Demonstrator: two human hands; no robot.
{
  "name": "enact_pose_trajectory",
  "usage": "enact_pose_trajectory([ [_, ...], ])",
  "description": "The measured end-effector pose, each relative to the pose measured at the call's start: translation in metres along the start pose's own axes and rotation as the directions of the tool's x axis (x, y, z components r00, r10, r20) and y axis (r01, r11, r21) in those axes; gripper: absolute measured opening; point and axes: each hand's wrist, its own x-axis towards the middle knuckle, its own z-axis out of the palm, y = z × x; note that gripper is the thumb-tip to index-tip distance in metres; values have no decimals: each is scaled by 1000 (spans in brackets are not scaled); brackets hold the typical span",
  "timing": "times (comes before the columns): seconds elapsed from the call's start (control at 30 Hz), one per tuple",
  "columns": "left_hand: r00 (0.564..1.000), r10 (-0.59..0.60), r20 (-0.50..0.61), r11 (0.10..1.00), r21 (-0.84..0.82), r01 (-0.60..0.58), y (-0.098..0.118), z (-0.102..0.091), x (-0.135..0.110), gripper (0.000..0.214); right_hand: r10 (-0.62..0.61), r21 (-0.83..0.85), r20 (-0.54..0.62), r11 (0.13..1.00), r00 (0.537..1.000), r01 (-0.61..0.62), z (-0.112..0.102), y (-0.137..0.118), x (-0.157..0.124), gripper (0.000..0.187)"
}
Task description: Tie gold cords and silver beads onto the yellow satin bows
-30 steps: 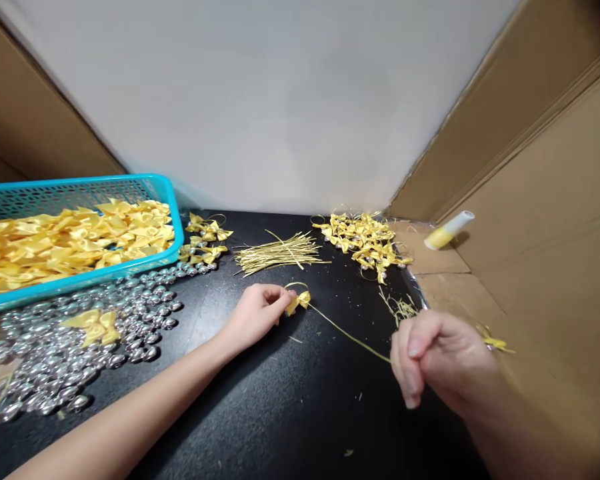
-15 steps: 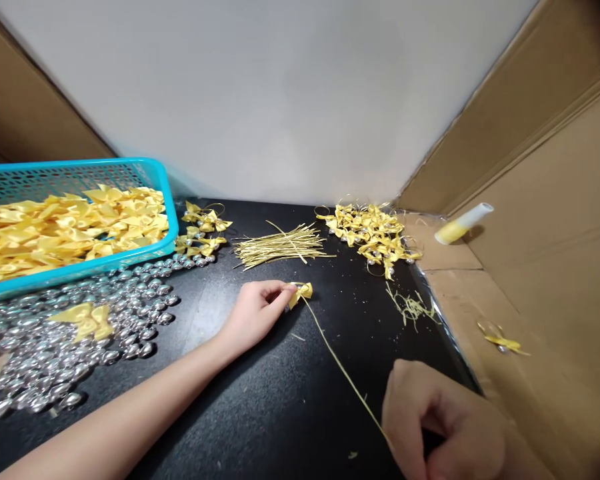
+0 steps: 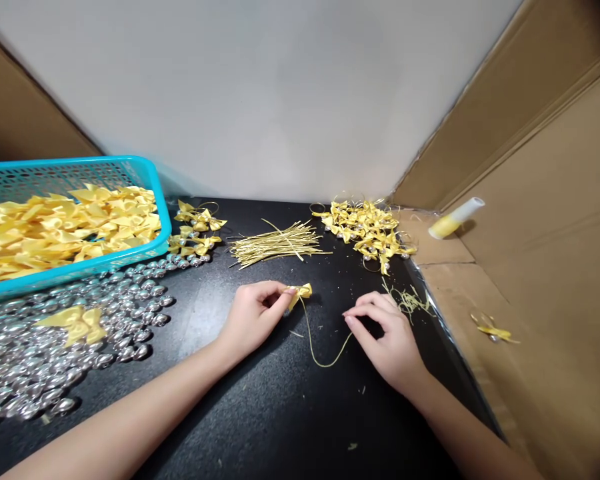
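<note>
Between the thumb and fingers of my left hand [image 3: 257, 310] is a small yellow ribbon bow [image 3: 304, 291], held just above the black table. A thin gold cord [image 3: 325, 365] runs from the bow and hangs in a slack curve. My right hand [image 3: 387, 340] pinches the cord's other end, its fingertips pointing toward the bow. Beyond both hands lies a bundle of cut gold cords [image 3: 280, 245]. Part of the bow is hidden behind my left fingertips.
At left, a blue basket [image 3: 163, 213] holds many yellow bows, with silver beads [image 3: 90, 347] spread before it. Bows with cord loops [image 3: 367, 227] are heaped at back right, near cord scraps [image 3: 413, 300]. A white-and-yellow tube [image 3: 455, 219] and one looped bow [image 3: 495, 331] are on cardboard at right.
My right hand has moved up and left from the lower right, closer to the bow. The cord, taut before, now sags. My left hand stays nearly in place.
</note>
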Motion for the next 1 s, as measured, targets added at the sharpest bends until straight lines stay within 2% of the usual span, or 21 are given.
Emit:
enact_pose_trajectory([
  [0.1,997,59,-41,998,12,-59,0,1,0,34,-87,-70,-68,994,994,83,5,-7,-3,17],
  [0.2,986,148,-82,989,28,-147,-2,3,-1,31,-116,-3,36,993,993,116,14,-22,-3,18],
  [0.3,971,219,-100,976,39,-216,-3,4,-2,27,-45,12,138,999,989,44,29,-37,5,16],
  [0.4,963,252,-95,968,37,-250,-4,3,-3,25,35,30,168,999,985,-40,44,-41,18,9],
  [0.5,959,264,-101,965,36,-262,-4,3,-3,24,0,176,210,984,978,-38,48,-39,27,22],
  [0.6,961,261,-96,965,37,-259,-5,3,-3,24,6,339,237,936,972,-89,43,-36,29,30],
  [0.67,963,253,-91,967,35,-251,-5,3,-3,24,31,381,271,914,962,-137,38,-35,28,33],
  [0.77,965,243,-97,970,50,-239,-5,3,-2,26,53,344,306,925,950,-162,33,-35,29,31],
  [0.87,965,237,-116,963,159,-217,-6,-1,0,27,46,276,371,948,927,-157,22,-36,35,30],
  [1.0,977,170,-125,926,361,-115,-7,-10,8,26,-68,203,522,978,850,-46,-10,-38,47,29],
])
